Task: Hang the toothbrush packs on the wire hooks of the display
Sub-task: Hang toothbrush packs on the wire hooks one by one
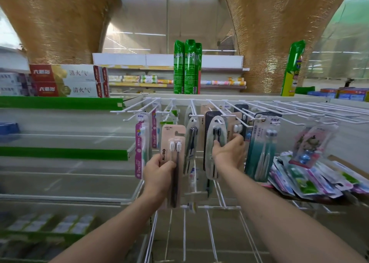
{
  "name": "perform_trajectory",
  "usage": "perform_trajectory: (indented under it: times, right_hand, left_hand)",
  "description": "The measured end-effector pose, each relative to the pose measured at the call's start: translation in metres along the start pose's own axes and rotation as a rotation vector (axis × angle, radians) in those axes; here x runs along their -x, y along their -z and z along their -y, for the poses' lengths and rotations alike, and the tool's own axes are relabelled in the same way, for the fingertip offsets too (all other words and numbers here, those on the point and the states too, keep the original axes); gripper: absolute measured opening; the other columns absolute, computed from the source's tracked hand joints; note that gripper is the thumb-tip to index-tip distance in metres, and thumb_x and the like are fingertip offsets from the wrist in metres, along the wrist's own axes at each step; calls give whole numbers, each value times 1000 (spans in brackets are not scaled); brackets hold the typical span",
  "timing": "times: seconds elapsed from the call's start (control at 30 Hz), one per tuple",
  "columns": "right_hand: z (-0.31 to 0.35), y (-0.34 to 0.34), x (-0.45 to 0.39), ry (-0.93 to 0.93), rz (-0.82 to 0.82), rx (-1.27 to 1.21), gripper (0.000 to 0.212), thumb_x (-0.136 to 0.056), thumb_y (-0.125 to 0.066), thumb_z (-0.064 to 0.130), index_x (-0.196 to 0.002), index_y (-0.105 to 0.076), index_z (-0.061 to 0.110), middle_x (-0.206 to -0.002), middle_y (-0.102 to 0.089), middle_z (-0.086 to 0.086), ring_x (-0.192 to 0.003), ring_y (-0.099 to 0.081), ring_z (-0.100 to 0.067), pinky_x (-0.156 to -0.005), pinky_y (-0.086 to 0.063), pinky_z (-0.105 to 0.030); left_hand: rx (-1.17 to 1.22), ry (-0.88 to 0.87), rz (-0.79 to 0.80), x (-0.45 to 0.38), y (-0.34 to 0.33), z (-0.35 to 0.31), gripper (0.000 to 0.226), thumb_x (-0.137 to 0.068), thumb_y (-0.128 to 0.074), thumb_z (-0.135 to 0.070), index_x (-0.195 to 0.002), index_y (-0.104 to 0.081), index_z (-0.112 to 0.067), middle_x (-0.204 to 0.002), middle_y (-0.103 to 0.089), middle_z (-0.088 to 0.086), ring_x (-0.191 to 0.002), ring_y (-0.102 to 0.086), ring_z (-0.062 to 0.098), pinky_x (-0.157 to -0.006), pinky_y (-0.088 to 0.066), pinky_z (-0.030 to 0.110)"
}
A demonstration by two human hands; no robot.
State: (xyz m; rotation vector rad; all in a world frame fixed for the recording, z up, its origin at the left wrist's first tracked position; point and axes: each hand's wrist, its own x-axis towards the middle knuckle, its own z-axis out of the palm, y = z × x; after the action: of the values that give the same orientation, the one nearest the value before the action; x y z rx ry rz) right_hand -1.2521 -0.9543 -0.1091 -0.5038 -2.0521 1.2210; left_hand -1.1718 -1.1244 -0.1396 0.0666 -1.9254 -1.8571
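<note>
Just left of the right grip, my left hand (158,168) clasps a peach AUBO toothbrush pack (172,155) by its lower half, its hang slot up and not yet on any wire. My right hand (229,153) reaches in among the hanging packs, thumb on the pale oval pack (215,143) already on a white wire hook (220,121), fingers curled behind it toward the next card; I judge it grasps that pack, though the fingertips are hidden. Right of that grip, a heap of loose packs (311,181) waits on the shelf. Risk from here, as I read it: the hooks crowd close, so the peach pack's slot could miss the tip and slip, or a nudge could knock neighbouring packs off their wires.
</note>
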Motion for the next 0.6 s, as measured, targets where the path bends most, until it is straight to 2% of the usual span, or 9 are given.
perform_trajectory:
  times: [0.1,0.2,0.27,0.33,0.37,0.43,0.53,0.6]
  right_hand:
    - [1,2,-17,-109,199,-109,58,-88,-77,29,-133,-44,14,-127,-59,-7,-111,-61,-31,-88,-50,-37]
    - [-4,2,-22,-103,269,-151,48,-91,-74,29,-130,-52,15,-123,-64,-6,-101,-65,-27,-85,-54,-39]
    - [-6,3,-24,-97,299,-166,33,-93,-71,27,-122,-60,15,-115,-67,-4,-90,-63,-22,-75,-50,-33]
    - [-6,5,-25,-89,290,-178,13,-96,-67,23,-108,-67,17,-106,-69,-4,-88,-62,-23,-73,-45,-30]
    - [-8,5,-25,-88,273,-179,6,-97,-64,20,-101,-67,17,-102,-70,-4,-90,-63,-25,-74,-48,-32]
    - [-11,10,-18,-73,239,-178,8,-99,-56,14,-97,-63,18,-95,-68,-5,-86,-65,-27,-71,-53,-36]
    - [-23,16,2,56,223,-230,12,-102,-48,10,-104,-57,18,-86,-65,-5,-67,-61,-20,-53,-45,-29]
    - [-29,18,17,162,161,-256,11,-102,-49,9,-106,-58,13,-81,-65,-7,-63,-59,-20,-53,-44,-29]
  left_hand:
    - [8,11,14,-1,-3,2,7,-92,-62,-1,-86,-63,-3,-82,-66,12,-78,-64,26,-71,-56,44]
    - [28,15,21,0,-6,2,7,-94,-61,-1,-89,-65,-4,-83,-67,11,-78,-67,26,-70,-59,41]
    - [21,20,14,1,-9,2,6,-94,-61,-2,-90,-66,-4,-85,-69,12,-81,-68,28,-71,-60,42]
    - [8,24,14,2,-13,2,7,-93,-61,-4,-93,-68,-6,-89,-71,14,-87,-70,32,-78,-61,48]
    - [5,28,12,2,-15,2,8,-93,-61,-4,-94,-68,-7,-90,-71,15,-88,-70,32,-78,-61,49]
    - [7,31,16,2,-17,0,8,-94,-60,-4,-95,-68,-5,-92,-71,17,-88,-70,33,-78,-62,49]
    - [16,25,21,0,-22,-1,9,-93,-60,-5,-97,-68,-7,-96,-72,18,-93,-70,37,-84,-60,55]
    - [24,23,-4,1,-26,-2,9,-93,-60,-4,-93,-68,-9,-92,-72,16,-91,-69,35,-83,-60,52]
